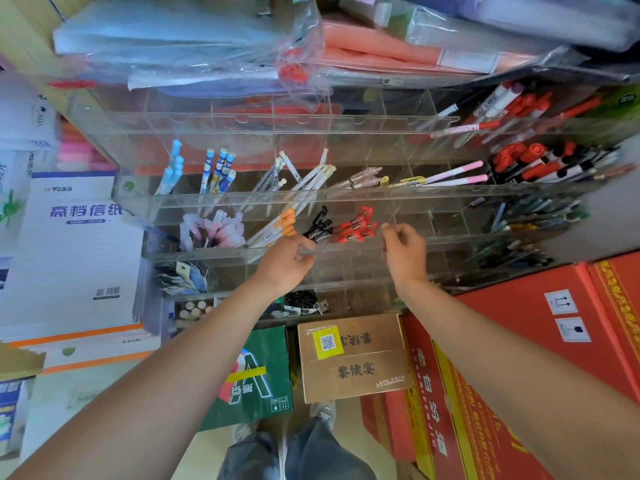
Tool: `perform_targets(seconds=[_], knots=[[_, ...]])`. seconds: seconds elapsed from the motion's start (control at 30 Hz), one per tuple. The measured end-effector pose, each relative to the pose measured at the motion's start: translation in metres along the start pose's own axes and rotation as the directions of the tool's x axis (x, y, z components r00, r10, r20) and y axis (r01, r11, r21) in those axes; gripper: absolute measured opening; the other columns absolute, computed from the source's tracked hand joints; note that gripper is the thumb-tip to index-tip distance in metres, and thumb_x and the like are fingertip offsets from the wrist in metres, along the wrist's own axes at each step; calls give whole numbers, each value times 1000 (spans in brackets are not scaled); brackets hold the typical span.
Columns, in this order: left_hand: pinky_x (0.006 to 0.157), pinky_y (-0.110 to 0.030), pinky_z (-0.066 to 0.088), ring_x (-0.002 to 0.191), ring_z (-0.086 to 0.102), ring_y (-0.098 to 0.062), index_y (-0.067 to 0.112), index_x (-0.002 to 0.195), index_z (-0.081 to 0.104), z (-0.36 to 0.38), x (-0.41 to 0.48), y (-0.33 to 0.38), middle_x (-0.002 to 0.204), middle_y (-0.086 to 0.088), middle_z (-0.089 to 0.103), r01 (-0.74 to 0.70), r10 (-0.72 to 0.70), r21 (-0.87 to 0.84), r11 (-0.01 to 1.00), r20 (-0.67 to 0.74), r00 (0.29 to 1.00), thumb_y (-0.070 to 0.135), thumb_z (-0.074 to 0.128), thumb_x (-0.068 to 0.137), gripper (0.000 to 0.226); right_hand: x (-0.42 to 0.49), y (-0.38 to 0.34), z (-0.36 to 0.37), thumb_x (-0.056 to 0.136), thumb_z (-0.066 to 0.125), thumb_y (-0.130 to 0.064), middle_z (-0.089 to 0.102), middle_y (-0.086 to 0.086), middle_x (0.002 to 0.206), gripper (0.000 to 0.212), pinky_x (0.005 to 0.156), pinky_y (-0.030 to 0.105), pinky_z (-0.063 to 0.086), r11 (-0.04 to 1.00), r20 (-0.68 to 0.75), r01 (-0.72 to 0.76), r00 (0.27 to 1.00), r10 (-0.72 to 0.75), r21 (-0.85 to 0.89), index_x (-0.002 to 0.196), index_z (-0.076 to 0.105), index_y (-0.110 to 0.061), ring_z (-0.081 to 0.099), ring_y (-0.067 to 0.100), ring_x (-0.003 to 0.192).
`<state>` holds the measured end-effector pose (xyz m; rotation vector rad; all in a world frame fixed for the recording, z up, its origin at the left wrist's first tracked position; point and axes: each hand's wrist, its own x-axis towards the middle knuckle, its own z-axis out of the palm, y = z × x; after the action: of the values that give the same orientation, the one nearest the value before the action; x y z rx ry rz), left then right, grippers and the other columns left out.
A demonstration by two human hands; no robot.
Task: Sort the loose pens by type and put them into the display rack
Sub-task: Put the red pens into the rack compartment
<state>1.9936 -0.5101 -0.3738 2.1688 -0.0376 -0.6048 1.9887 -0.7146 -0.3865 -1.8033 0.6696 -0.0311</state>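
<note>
Left hand (287, 263) and right hand (404, 252), centre frame: fingers curled, contents indiscernible. Risk: black pens (318, 228) and red pens (355, 226) sit in adjacent compartments of the display rack (346, 249); a slip could mix types.

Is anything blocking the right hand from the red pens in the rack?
Nothing visible does: the right hand is beside the red pens, and their compartment in the display rack is open on top.
</note>
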Motion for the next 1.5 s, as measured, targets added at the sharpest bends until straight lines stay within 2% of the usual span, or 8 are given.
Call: perform_targets(seconds=[0.17,0.37,0.6,0.7,0.87,1.07,1.27,1.5], knots=[[85,-39,54,78,67,-21,25,88,61,-13,-23,-9,93,-2,69,-38,30,-149,988,-50,998,10,54,93,18,-46,2,15,97,51,-18,45,3,60,27,50,24,33,998,183,-58,982,55,10,71,50,-12,39,11,51],[76,-37,55,65,61,-14,19,88,65,-72,-60,-51,71,5,65,-63,23,-173,983,-220,975,15,58,92,9,-111,-23,96,97,51,-13,47,1,55,29,45,19,31,1000,438,0,899,-5,12,68,53,-13,39,8,45],[67,-32,51,66,62,-17,19,84,64,-183,-117,-171,68,5,63,-108,30,-175,979,-399,917,14,59,90,10,-194,-70,245,95,48,-4,45,4,52,28,44,20,29,995,509,92,856,-90,21,67,50,0,37,7,41],[65,-30,50,66,61,-11,17,90,63,-240,-152,-230,71,11,62,-143,40,-182,973,-477,878,20,56,93,8,-240,-87,319,94,47,-2,54,8,59,23,41,17,33,991,550,131,825,-132,41,74,57,-8,42,9,39],[71,-38,52,77,64,-17,22,93,61,-325,-202,-337,81,6,67,11,-114,-188,982,-547,830,38,53,86,19,-309,-102,446,95,51,-4,56,9,62,18,45,19,35,989,620,147,773,-132,28,83,58,7,45,9,43],[71,-22,37,87,60,-18,13,101,63,-369,-231,-442,91,2,64,275,-350,-220,936,-496,795,21,56,93,13,-347,-84,564,94,57,-10,57,4,63,17,40,12,34,990,726,87,687,22,-113,77,58,-14,46,0,39],[75,-27,37,99,57,-21,13,105,60,-373,-241,-516,109,-5,64,432,-508,-272,860,-364,781,23,50,96,17,-346,-39,627,93,58,-24,64,0,70,10,47,19,39,920,747,104,622,236,-377,88,60,-16,52,5,47],[82,-35,45,101,59,-27,10,112,60,-380,-234,-572,117,-9,63,504,-598,-325,800,-370,711,28,47,99,26,-345,-5,668,91,63,-32,64,5,73,27,52,21,44,866,728,34,559,397,-499,99,60,-7,54,14,55]])
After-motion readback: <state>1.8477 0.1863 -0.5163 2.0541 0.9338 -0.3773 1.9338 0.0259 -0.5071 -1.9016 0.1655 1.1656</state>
